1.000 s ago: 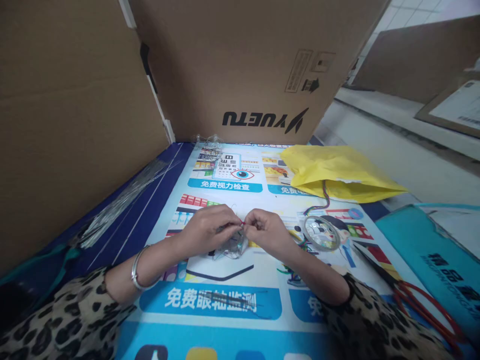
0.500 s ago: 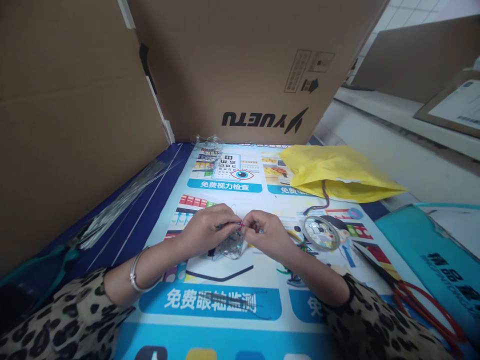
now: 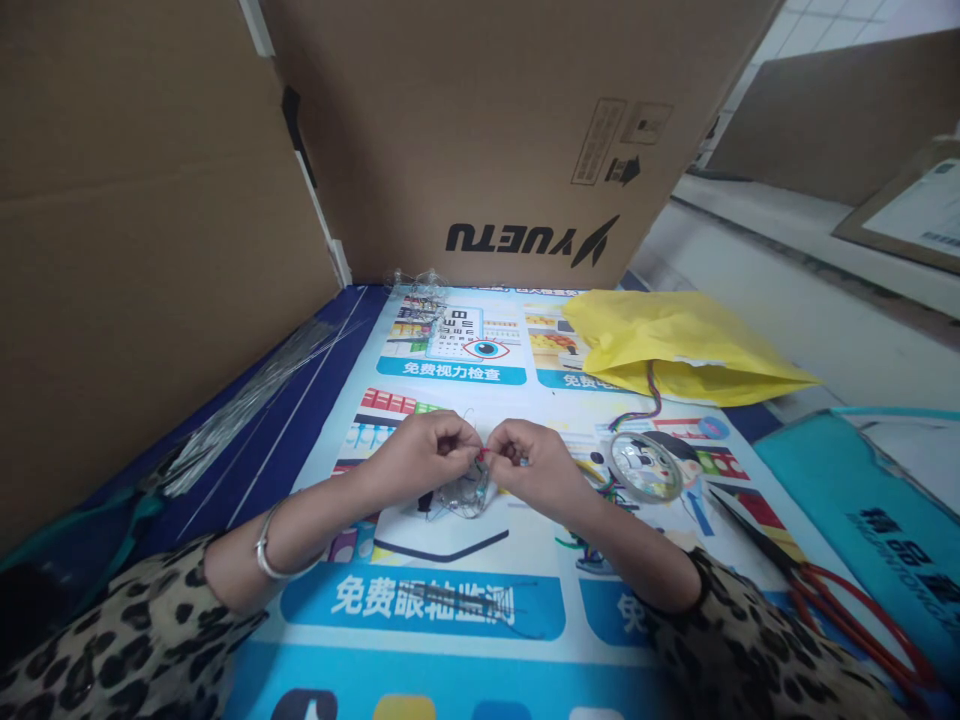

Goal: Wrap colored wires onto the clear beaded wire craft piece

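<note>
My left hand [image 3: 429, 455] and my right hand [image 3: 534, 462] meet over the middle of the printed sheet, fingertips almost touching. Each pinches an end of a short red thread [image 3: 482, 453], which forms a small knot or loop between them. Just below hangs or rests a tangle of thin wire [image 3: 463, 492] with small clear beads; whether it touches the sheet I cannot tell. Several multicoloured threads [image 3: 600, 487] lie by my right wrist, partly under the forearm. Beside them is a clear round dish [image 3: 645, 467].
Orange-handled scissors [image 3: 795, 575] lie at the right by a teal bag [image 3: 847, 490]. Behind is a yellow pouch [image 3: 682, 335] with threads trailing out. Thin wires [image 3: 255, 400] and teal-handled pliers [image 3: 112, 535] lie left. Cardboard walls [image 3: 480, 130] stand at the back and left.
The fingertips have drawn slightly apart, so more of the red thread shows between them. The knot sits a little lower. The things around have stayed in place.
</note>
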The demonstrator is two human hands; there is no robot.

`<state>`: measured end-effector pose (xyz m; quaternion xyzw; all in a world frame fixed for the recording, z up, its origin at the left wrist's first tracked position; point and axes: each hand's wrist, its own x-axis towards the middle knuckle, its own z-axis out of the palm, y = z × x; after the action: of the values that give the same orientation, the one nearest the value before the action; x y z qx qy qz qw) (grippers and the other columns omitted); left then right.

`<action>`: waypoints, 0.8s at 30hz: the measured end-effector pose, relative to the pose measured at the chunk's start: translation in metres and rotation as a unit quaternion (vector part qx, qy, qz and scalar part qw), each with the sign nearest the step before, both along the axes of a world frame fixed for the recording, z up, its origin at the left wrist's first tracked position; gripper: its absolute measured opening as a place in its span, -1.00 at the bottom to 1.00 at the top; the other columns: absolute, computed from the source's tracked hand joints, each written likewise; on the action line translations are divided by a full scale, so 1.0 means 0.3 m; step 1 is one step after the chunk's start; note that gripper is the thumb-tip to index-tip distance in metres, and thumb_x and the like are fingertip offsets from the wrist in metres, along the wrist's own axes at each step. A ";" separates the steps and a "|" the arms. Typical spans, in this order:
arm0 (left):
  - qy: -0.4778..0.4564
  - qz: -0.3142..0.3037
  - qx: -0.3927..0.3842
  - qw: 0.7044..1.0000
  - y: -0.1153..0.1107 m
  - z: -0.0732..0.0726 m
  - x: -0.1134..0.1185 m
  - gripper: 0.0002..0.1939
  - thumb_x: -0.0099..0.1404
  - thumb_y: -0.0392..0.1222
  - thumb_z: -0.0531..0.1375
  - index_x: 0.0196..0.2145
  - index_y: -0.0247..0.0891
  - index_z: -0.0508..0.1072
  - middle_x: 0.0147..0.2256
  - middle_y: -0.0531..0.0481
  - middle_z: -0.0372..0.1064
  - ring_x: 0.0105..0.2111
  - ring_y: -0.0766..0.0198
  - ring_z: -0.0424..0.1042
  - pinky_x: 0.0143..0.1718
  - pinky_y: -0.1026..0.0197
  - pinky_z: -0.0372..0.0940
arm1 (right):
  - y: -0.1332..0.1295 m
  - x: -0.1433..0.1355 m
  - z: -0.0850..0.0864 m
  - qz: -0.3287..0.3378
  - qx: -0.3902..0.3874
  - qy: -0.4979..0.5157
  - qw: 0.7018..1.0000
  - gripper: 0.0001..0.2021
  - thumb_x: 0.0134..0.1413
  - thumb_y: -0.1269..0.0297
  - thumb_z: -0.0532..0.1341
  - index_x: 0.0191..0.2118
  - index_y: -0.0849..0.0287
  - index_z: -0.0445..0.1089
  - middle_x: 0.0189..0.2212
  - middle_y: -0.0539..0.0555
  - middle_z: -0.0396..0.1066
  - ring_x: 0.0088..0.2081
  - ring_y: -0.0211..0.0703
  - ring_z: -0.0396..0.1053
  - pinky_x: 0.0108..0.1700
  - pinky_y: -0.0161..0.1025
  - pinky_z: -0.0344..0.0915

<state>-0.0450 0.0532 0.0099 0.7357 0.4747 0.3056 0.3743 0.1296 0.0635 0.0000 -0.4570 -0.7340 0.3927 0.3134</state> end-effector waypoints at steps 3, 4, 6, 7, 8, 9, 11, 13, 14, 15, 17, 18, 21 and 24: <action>-0.061 0.014 -0.124 0.990 0.001 0.011 0.002 -0.94 0.09 -0.31 0.14 -0.51 -0.31 0.38 -0.62 0.15 0.16 -0.62 0.46 0.12 -0.61 0.39 0.03 | 0.001 -0.001 -0.001 0.000 0.023 -0.008 1.000 -0.95 -0.23 0.46 0.12 -0.56 0.19 0.28 -0.62 -0.08 0.25 -0.57 -0.35 0.14 -0.52 -0.39 0.10; -0.084 0.017 -0.157 0.984 0.001 0.013 0.002 -0.94 0.09 -0.29 0.15 -0.51 -0.31 0.37 -0.63 0.16 0.14 -0.63 0.47 0.10 -0.62 0.39 0.01 | 0.000 -0.001 -0.001 0.001 0.034 -0.010 0.999 -0.95 -0.22 0.46 0.12 -0.56 0.19 0.28 -0.62 -0.08 0.25 -0.57 -0.35 0.14 -0.52 -0.40 0.09; -0.135 0.014 -0.219 0.966 0.002 0.017 0.002 -0.90 0.10 -0.25 0.16 -0.52 -0.30 0.34 -0.66 0.19 0.10 -0.67 0.49 0.04 -0.65 0.39 -0.05 | -0.002 -0.001 0.000 0.007 0.055 -0.010 0.998 -0.94 -0.19 0.46 0.13 -0.55 0.18 0.28 -0.61 -0.08 0.25 -0.57 -0.35 0.14 -0.52 -0.40 0.09; -0.159 0.008 -0.249 0.955 0.002 0.018 0.002 -0.89 0.10 -0.23 0.17 -0.53 -0.30 0.34 -0.68 0.20 0.07 -0.69 0.50 -0.01 -0.66 0.38 -0.08 | -0.004 0.000 0.000 0.012 0.065 -0.009 0.998 -0.94 -0.18 0.46 0.12 -0.55 0.18 0.28 -0.60 -0.08 0.25 -0.56 -0.35 0.14 -0.51 -0.40 0.10; -0.180 0.002 -0.274 0.945 0.003 0.019 0.002 -0.87 0.11 -0.21 0.18 -0.53 -0.30 0.33 -0.71 0.22 0.03 -0.71 0.51 -0.05 -0.68 0.38 -0.13 | -0.005 0.000 0.001 0.016 0.071 -0.008 0.997 -0.94 -0.17 0.46 0.12 -0.54 0.18 0.28 -0.60 -0.08 0.26 -0.56 -0.35 0.15 -0.50 -0.39 0.10; -0.197 -0.001 -0.292 0.936 0.004 0.020 0.001 -0.87 0.11 -0.20 0.18 -0.52 -0.30 0.34 -0.73 0.23 0.00 -0.72 0.51 -0.09 -0.69 0.37 -0.16 | -0.006 0.000 0.001 0.019 0.074 -0.006 0.997 -0.94 -0.17 0.46 0.12 -0.54 0.19 0.28 -0.59 -0.07 0.25 -0.55 -0.35 0.15 -0.50 -0.39 0.11; -0.213 -0.002 -0.302 0.929 0.005 0.018 0.000 -0.84 0.11 -0.16 0.20 -0.50 -0.30 0.35 -0.76 0.24 0.00 -0.74 0.51 -0.10 -0.69 0.37 -0.18 | -0.006 0.000 0.001 0.019 0.059 0.002 0.998 -0.94 -0.17 0.46 0.11 -0.54 0.19 0.27 -0.59 -0.07 0.25 -0.55 -0.35 0.15 -0.49 -0.39 0.11; -0.214 0.000 -0.289 0.933 0.005 0.014 -0.001 -0.82 0.12 -0.13 0.21 -0.48 -0.31 0.35 -0.76 0.22 0.04 -0.73 0.51 -0.06 -0.68 0.37 -0.16 | -0.004 -0.002 0.002 0.016 0.027 0.012 0.999 -0.96 -0.16 0.43 0.12 -0.53 0.19 0.27 -0.59 -0.07 0.26 -0.55 -0.34 0.15 -0.50 -0.38 0.11; -0.213 -0.001 -0.281 0.936 0.006 0.012 -0.002 -0.81 0.12 -0.12 0.22 -0.47 -0.31 0.36 -0.75 0.21 0.08 -0.73 0.50 -0.04 -0.68 0.37 -0.14 | -0.003 -0.003 0.002 0.013 0.010 0.016 1.000 -0.96 -0.16 0.42 0.12 -0.53 0.19 0.27 -0.59 -0.07 0.26 -0.55 -0.34 0.14 -0.50 -0.38 0.11; -0.213 -0.004 -0.273 0.938 0.005 0.009 -0.003 -0.81 0.13 -0.11 0.21 -0.46 -0.31 0.36 -0.74 0.20 0.10 -0.72 0.50 -0.02 -0.68 0.38 -0.12 | -0.002 -0.003 0.003 0.010 -0.004 0.018 1.000 -0.97 -0.16 0.40 0.13 -0.53 0.19 0.27 -0.60 -0.07 0.26 -0.55 -0.34 0.14 -0.50 -0.38 0.11; -0.213 -0.009 -0.257 0.943 0.005 0.003 -0.003 -0.81 0.14 -0.12 0.21 -0.43 -0.30 0.36 -0.72 0.19 0.13 -0.71 0.50 0.02 -0.67 0.39 -0.09 | 0.000 -0.005 0.007 0.005 -0.023 0.020 1.000 -0.97 -0.16 0.39 0.13 -0.53 0.19 0.27 -0.60 -0.07 0.25 -0.55 -0.34 0.14 -0.49 -0.37 0.10; -0.210 -0.010 -0.247 0.946 0.004 0.001 -0.003 -0.82 0.15 -0.12 0.20 -0.43 -0.30 0.35 -0.71 0.19 0.14 -0.70 0.49 0.04 -0.67 0.39 -0.07 | 0.000 -0.005 0.009 0.004 -0.029 0.023 0.999 -0.96 -0.16 0.38 0.13 -0.54 0.20 0.28 -0.60 -0.07 0.25 -0.55 -0.34 0.14 -0.49 -0.37 0.10; -0.199 -0.005 -0.200 0.959 0.002 -0.005 0.002 -0.86 0.15 -0.17 0.20 -0.43 -0.29 0.32 -0.68 0.19 0.18 -0.69 0.48 0.11 -0.66 0.40 0.01 | 0.000 -0.005 0.015 0.005 -0.054 0.039 0.998 -0.96 -0.18 0.36 0.14 -0.54 0.20 0.27 -0.62 -0.08 0.24 -0.55 -0.35 0.13 -0.51 -0.38 0.08; -0.181 -0.002 -0.136 0.974 -0.002 -0.010 0.006 -0.92 0.16 -0.24 0.18 -0.42 -0.27 0.33 -0.62 0.17 0.24 -0.64 0.47 0.21 -0.61 0.40 0.13 | 0.001 -0.002 0.012 0.004 -0.090 0.067 0.994 -0.94 -0.20 0.34 0.16 -0.55 0.19 0.26 -0.65 -0.11 0.20 -0.59 -0.37 0.09 -0.56 -0.40 0.03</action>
<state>-0.0431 0.0526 0.0069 0.6110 0.4347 0.3658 0.5512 0.1290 0.0638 0.0037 -0.4526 -0.6751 0.4880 0.3182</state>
